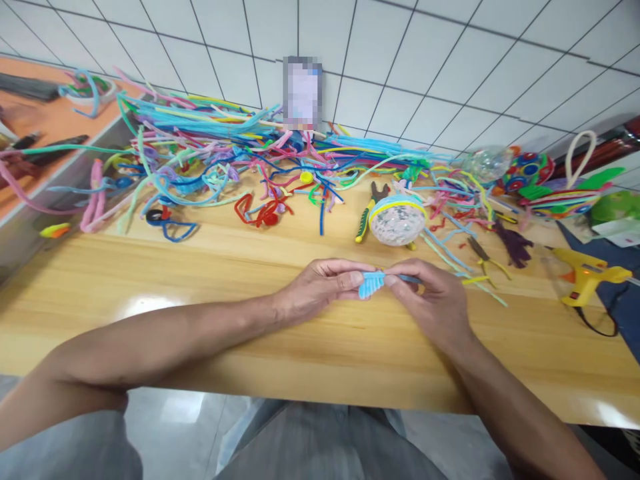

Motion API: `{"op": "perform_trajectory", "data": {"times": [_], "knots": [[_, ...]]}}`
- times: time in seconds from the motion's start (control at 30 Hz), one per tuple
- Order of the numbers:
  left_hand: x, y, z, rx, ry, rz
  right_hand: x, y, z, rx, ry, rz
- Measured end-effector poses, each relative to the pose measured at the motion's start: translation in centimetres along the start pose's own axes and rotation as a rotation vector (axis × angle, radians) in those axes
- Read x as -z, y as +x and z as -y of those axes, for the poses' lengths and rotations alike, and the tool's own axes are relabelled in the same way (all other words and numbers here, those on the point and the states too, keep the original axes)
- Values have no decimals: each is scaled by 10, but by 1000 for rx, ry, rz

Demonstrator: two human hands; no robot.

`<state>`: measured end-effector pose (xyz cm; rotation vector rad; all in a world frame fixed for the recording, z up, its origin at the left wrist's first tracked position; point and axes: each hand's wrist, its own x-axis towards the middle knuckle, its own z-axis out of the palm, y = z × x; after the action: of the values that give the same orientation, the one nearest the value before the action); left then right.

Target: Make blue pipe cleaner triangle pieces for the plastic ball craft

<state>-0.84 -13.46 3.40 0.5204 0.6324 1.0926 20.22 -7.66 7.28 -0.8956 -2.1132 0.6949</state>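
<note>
Both hands at near-centre of table (pixel 150 280). Left hand (pixel 320 285) pinches left end of blue coil (pixel 371 284), thumb and fingers clamped on it. Right hand (pixel 431 301) pinches coil's right end, where straight stem runs under fingers. Coil sits between fingertips, just above tabletop. Clear ball (pixel 397 220) just beyond hands. Pipe-cleaner pile (pixel 225 160) far left. Glue gun (pixel 587 275) right.
</note>
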Motion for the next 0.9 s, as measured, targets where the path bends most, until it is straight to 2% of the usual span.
{"op": "perform_trajectory", "data": {"times": [0.2,0.4,0.9], "knots": [[0,0,-3,36,14,-1,0,-2,-5,69,18,22],[1,1,-3,34,16,19,2,-2,-3,213,13,39],[0,1,-3,34,-19,16,-1,-7,-2,305,-88,-26]]}}
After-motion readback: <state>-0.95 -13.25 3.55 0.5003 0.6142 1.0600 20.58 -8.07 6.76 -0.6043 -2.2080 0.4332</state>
